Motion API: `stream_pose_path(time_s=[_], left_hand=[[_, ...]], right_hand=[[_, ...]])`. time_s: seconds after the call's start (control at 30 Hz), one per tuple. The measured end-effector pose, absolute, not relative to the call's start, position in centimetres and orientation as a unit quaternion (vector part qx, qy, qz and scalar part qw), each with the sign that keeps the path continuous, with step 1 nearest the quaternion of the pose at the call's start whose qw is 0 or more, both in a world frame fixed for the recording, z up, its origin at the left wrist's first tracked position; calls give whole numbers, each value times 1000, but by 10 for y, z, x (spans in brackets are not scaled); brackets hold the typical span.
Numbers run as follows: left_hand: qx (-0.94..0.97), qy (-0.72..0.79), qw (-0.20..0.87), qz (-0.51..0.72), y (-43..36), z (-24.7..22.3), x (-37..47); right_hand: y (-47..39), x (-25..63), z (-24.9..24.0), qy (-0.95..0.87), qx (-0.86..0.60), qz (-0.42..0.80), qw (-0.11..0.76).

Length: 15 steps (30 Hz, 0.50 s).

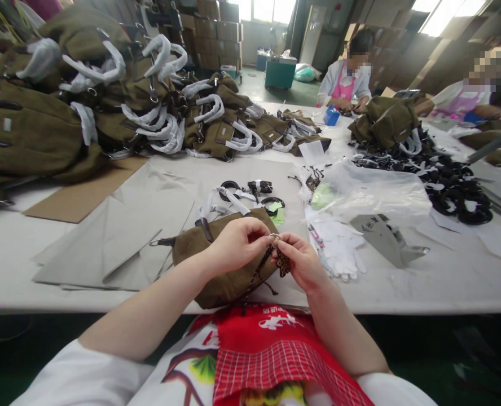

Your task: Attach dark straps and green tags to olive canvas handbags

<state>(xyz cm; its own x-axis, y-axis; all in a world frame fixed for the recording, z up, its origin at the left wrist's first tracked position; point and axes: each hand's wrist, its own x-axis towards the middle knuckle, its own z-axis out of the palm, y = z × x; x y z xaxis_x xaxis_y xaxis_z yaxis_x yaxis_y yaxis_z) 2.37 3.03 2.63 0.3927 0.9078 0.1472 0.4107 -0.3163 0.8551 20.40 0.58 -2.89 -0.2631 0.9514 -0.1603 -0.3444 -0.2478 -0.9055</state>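
Observation:
Above an olive-brown handbag (229, 273) at the table's front edge, my two hands meet at a small metal ring (275, 235). My left hand (244, 242) pinches the ring from the left, fingers closed. On the other side my right hand (299, 259) is closed on a leopard-print charm (282, 263) with dark cords hanging from it. The cords (256, 273) trail down over the bag. White-wrapped handles (208, 208) stand at the bag's far side. Coiled black straps (230, 190) lie just beyond it.
Many olive bags (34, 127) are heaped at the back left. Grey sheets (119, 231) lie left of me. To the right are clear plastic (377, 189), white tags (339, 248), a grey bent piece (383, 239) and piled black straps (462, 194). Two co-workers in pink aprons (346, 87) sit across the table.

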Motion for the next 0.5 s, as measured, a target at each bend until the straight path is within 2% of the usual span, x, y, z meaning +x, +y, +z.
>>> stream_pose_path(time_s=[0.17,0.33,0.4,0.5], left_hand=[[699,431,459,337,37,26,27],[692,371,530,321,40,34,27],[719,358,506,314,44,41,24],[799,351,411,265,62,53,15]], right_hand=[[14,210,-27,-511,-371,595,497],[17,207,-20,-430,-291,739,430],[17,206,-16,-418,-265,759,424],[18,204,-13,-400,-253,768,432]])
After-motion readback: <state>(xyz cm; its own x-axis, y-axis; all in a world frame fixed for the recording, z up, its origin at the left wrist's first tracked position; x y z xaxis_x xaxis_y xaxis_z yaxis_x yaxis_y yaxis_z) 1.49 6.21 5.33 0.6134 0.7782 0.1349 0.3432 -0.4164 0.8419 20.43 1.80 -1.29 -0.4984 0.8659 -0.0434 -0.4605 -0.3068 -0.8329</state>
